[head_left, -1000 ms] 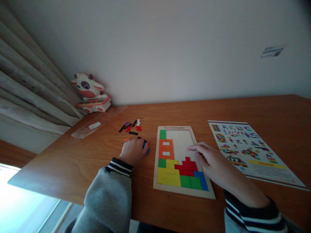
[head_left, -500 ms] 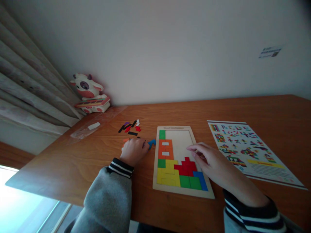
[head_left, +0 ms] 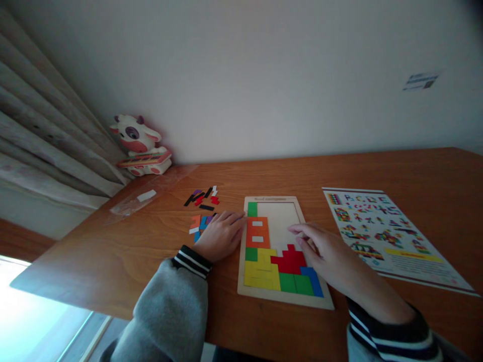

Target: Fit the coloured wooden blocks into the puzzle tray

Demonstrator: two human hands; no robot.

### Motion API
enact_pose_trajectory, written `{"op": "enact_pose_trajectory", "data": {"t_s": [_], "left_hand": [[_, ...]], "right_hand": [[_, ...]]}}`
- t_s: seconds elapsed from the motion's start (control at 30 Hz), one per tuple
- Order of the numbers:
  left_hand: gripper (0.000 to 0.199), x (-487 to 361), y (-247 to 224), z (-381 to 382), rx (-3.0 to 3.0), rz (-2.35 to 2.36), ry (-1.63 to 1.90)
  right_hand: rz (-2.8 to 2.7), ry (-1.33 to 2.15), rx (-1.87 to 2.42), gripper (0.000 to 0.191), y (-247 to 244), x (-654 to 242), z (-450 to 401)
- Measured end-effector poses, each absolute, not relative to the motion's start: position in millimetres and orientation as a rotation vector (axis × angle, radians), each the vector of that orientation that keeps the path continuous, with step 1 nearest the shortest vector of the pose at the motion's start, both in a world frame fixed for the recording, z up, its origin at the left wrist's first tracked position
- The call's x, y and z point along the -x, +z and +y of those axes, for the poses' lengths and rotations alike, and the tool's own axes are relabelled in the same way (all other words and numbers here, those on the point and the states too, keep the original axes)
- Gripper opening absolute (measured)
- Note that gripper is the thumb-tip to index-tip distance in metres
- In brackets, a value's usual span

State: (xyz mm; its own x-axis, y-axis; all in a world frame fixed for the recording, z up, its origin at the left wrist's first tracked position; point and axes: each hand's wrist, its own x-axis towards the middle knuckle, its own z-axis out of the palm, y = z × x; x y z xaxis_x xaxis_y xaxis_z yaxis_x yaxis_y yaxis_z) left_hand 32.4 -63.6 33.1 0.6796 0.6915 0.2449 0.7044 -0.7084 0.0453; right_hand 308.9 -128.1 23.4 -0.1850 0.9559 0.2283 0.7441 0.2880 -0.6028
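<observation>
My left hand (head_left: 222, 235) lies at the left edge of the wooden puzzle board (head_left: 260, 297), back upward, with its bent fingers together by the rim. What is under those fingers is hidden. Over the board's right edge, my right hand (head_left: 315, 246) has thumb and index finger apart, with nothing between them. In the board sit orange pieces with white squares (head_left: 257, 231), yellow pieces (head_left: 262, 274), a red piece (head_left: 290, 260), green pieces (head_left: 296, 284) and a blue piece (head_left: 311, 280). Its upper right area shows bare wood.
Left of the board lie orange, blue and purple pieces (head_left: 196, 222), partly behind my left hand. Farther back are small black, red and white pieces (head_left: 202, 199). A printed pattern sheet (head_left: 392, 236) lies right. A cow toy (head_left: 139, 146) and plastic bag (head_left: 132, 201) are at the left.
My left hand has moved right, up to the board's edge, and uncovered more loose pieces. The blue piece beside its fingers is now out of sight. My right hand has barely moved.
</observation>
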Motion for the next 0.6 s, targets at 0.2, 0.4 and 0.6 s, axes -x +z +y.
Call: {"op": "enact_pose_trajectory", "data": {"t_s": [0.2,0.4,0.6], "left_hand": [[0.035,-40,29,-66,2.883,-1.128,-0.402],[0.036,-38,28,-66,2.903,-1.111,-0.377],[0.035,-39,29,-67,2.871,-1.121,-0.368]], "right_hand": [[-2.149,0.383,1.5,0.051,21,-270,-133],[-2.249,0.242,1.572,0.063,11,-248,-137],[-2.276,0.319,1.589,0.059,15,-251,-134]]}}
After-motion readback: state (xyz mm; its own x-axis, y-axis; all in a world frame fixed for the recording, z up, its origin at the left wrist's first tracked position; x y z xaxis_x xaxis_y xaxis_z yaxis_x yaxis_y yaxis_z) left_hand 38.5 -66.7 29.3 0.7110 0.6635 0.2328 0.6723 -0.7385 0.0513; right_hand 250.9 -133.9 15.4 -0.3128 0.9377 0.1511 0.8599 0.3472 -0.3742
